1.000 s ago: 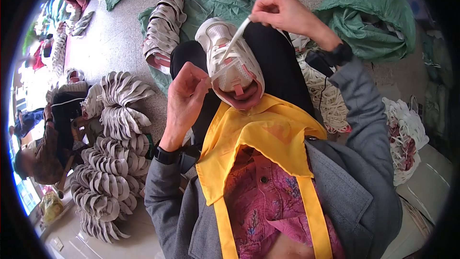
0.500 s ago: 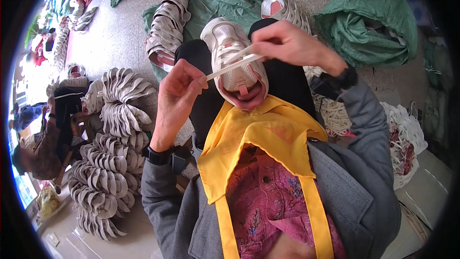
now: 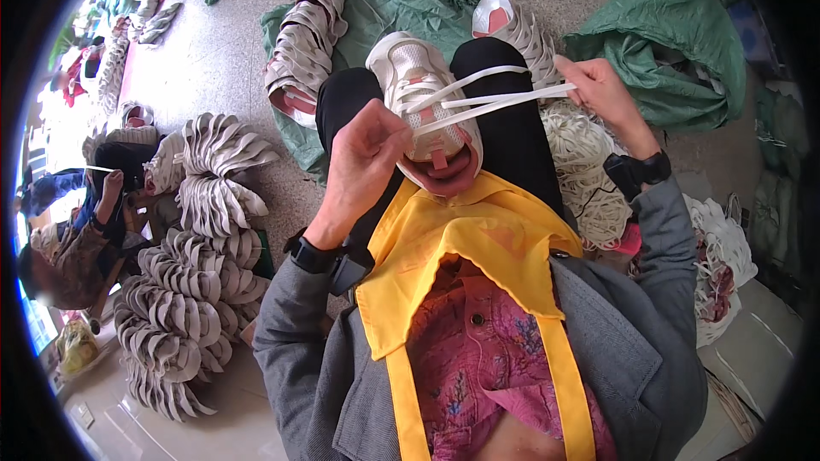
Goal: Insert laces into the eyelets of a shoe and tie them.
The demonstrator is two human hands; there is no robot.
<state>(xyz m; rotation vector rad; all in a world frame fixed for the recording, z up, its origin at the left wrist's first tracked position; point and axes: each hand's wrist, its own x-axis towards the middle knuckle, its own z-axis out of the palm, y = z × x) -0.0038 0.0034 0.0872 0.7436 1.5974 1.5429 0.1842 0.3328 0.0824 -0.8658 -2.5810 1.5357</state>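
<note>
A white and pink sneaker (image 3: 403, 58) rests between my knees, its pink-lined opening toward me. White shoelace (image 3: 506, 102) runs from its eyelets out to the right, stretched in several strands. At the right end, my right hand (image 3: 605, 98) pinches the lace, beyond my right knee. My left hand (image 3: 366, 152) is closed at the left side of the shoe, gripping the lace near the collar; its fingertips partly hide the grip. One loose loop of lace arches above the taut strands, over my right knee.
Stacked shoe uppers (image 3: 184, 290) stand to the left, more uppers (image 3: 307, 43) beyond my left knee. A heap of white laces (image 3: 589, 171) lies right of my leg. Green sacks (image 3: 666, 51) sit at the far right. Another person's hand (image 3: 109, 192) shows at the left.
My right hand has moved right, away from the shoe, drawing the lace out into long strands. My left hand has shifted right, closer to the shoe's collar.
</note>
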